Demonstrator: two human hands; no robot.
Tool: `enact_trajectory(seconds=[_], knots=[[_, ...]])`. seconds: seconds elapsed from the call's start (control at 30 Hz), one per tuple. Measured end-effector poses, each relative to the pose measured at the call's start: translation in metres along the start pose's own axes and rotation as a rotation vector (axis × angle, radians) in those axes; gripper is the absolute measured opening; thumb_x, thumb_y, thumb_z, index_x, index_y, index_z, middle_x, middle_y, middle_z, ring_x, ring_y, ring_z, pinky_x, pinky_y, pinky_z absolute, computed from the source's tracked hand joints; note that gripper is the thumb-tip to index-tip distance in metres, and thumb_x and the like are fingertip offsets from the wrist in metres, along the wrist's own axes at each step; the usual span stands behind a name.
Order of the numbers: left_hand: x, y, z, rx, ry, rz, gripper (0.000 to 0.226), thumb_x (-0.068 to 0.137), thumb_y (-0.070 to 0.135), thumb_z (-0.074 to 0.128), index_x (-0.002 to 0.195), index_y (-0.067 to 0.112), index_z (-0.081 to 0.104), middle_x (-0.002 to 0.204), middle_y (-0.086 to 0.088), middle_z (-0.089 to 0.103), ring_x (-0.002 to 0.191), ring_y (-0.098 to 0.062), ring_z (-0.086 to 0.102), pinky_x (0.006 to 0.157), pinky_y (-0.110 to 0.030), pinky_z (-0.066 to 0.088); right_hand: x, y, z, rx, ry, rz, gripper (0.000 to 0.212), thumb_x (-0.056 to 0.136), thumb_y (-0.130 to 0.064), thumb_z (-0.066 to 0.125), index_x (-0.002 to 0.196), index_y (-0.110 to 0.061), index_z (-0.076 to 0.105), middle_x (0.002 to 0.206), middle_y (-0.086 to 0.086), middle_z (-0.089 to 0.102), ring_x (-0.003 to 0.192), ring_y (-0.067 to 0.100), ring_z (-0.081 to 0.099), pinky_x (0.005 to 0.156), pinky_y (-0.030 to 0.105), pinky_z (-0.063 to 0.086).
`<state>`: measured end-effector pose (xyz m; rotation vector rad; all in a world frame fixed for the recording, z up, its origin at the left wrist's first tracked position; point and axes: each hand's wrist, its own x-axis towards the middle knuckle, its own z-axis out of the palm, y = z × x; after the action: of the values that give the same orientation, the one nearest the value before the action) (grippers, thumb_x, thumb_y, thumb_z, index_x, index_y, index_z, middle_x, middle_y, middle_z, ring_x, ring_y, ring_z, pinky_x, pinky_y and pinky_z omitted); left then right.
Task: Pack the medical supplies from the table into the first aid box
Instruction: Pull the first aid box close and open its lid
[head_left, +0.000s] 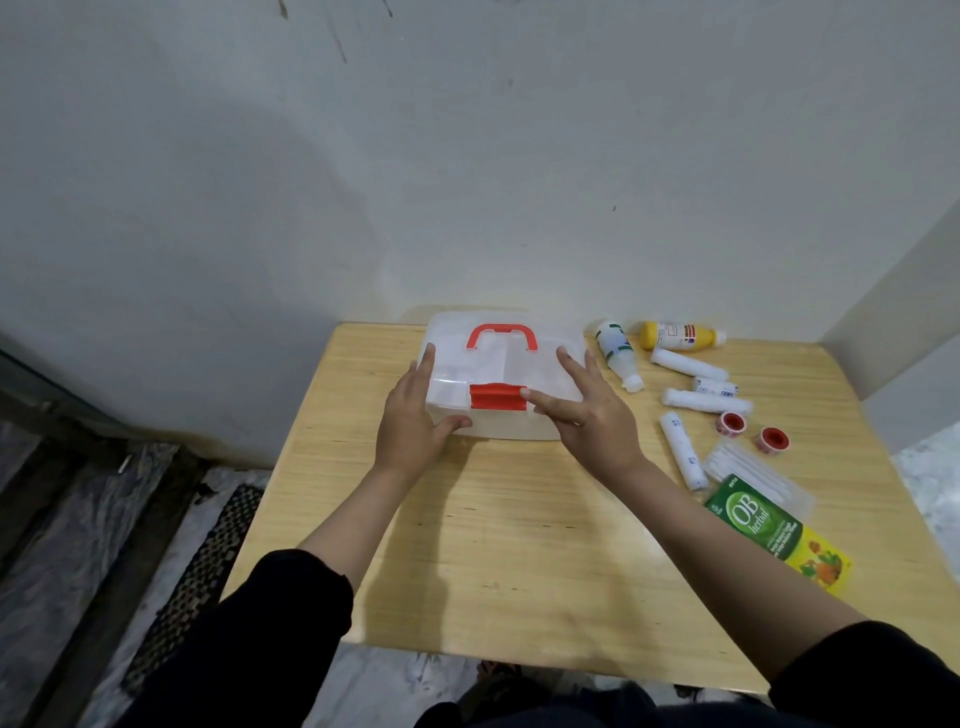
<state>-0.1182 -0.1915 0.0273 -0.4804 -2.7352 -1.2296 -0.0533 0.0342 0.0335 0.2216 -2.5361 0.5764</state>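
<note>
A clear plastic first aid box (519, 364) with a red handle and a red front latch (497, 396) stands closed at the back of the wooden table (519, 545). My left hand (415, 421) grips its left front corner. My right hand (587, 410) rests spread on the lid's right side, thumb touching the latch. To the right lie a white bottle (618, 353), a yellow bottle (680, 335), several white bandage rolls (704, 400), two red tape rolls (771, 439), a pack of cotton swabs (753, 475) and a green herbal box (774, 530).
The table sits in a corner, with a white wall (467, 182) right behind the box and another wall on the right. Bare wood lies in front of the box. A dark patterned mat (208, 571) lies on the floor at the left.
</note>
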Motion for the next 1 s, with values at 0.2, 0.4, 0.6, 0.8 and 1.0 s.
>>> enact_trajectory(seconds=[0.2,0.4,0.6,0.8,1.0], knots=[[0.004,0.009,-0.001,-0.028,-0.006,-0.04,0.116,0.068,0.029,0.084,0.152,0.024,0.005,0.142,-0.002,0.045,0.13,-0.021,0.037,0.098,-0.026,0.032,0.007,0.002,-0.006,0.004,-0.016,0.041,0.043,0.08,-0.007,0.071,0.108,-0.041,0.067,0.131,0.018,0.057,0.123,0.05,0.047,0.046,0.037,0.055],[0.005,0.014,0.006,-0.045,0.013,-0.096,0.115,0.069,0.027,0.084,0.152,0.021,0.006,0.139,-0.006,0.046,0.13,-0.023,0.038,0.094,-0.025,0.034,0.011,0.004,-0.011,0.034,-0.018,0.051,0.044,0.079,-0.002,0.066,0.103,-0.038,0.07,0.131,0.018,0.058,0.122,0.051,0.047,0.044,0.038,0.055],[0.008,0.015,0.012,-0.067,0.021,-0.137,0.121,0.066,0.026,0.086,0.152,0.02,0.001,0.142,-0.008,0.043,0.132,-0.024,0.036,0.094,-0.026,0.034,0.005,0.014,-0.006,-0.021,-0.022,-0.011,0.062,0.077,0.003,0.069,0.114,-0.046,0.056,0.132,0.022,0.055,0.121,0.053,0.046,0.044,0.036,0.055],[0.012,0.012,0.015,-0.037,-0.005,-0.191,0.122,0.062,0.033,0.087,0.151,0.012,0.008,0.143,-0.01,0.04,0.133,-0.026,0.034,0.105,-0.038,0.037,0.0,0.013,0.001,-0.089,0.056,0.018,0.056,0.089,-0.019,0.064,0.134,-0.041,0.039,0.141,0.018,0.047,0.131,0.045,0.039,0.053,0.039,0.059],[0.014,0.01,0.017,-0.025,-0.013,-0.192,0.118,0.056,0.042,0.088,0.148,0.01,0.021,0.138,-0.005,0.036,0.128,-0.022,0.036,0.101,-0.035,0.042,0.009,0.008,0.004,0.037,0.103,0.198,0.057,0.083,-0.054,0.056,0.133,-0.027,0.051,0.134,0.01,0.053,0.129,0.04,0.041,0.091,0.048,0.05]])
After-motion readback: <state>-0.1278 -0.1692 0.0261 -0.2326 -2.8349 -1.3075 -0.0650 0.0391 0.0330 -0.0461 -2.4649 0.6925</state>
